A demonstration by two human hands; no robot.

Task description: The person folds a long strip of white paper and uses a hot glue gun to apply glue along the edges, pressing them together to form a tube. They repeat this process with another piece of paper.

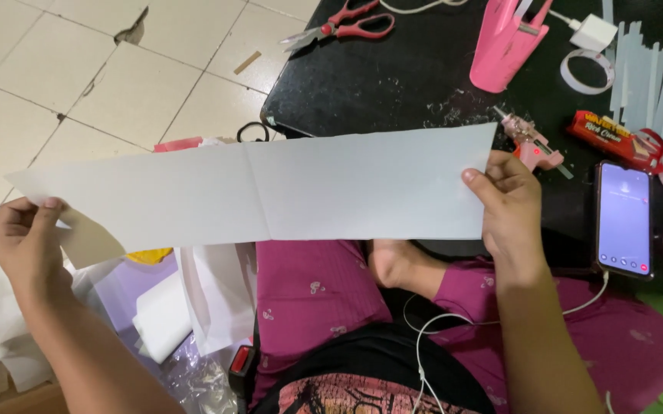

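White paper strip (pixel 270 188), creased mid-length, stretched taut above the lap for a flat look: left hand (pixel 29 234) pinching one end, right hand (pixel 509 201) pinching the other, beside pink glue gun (pixel 532 143).

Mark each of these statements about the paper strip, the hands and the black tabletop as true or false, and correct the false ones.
1. Both hands hold the long white paper strip, the left hand at one end and the right hand at the other. True.
2. The scissors have blue handles. False: the handles are red.
3. A phone with a lit screen lies on the black table beside the right hand. True.
4. The pink glue gun is held in the left hand. False: it lies on the table, just beyond the right hand.
5. The paper strip is crumpled into a ball. False: it is held stretched out flat, with a crease near its middle.
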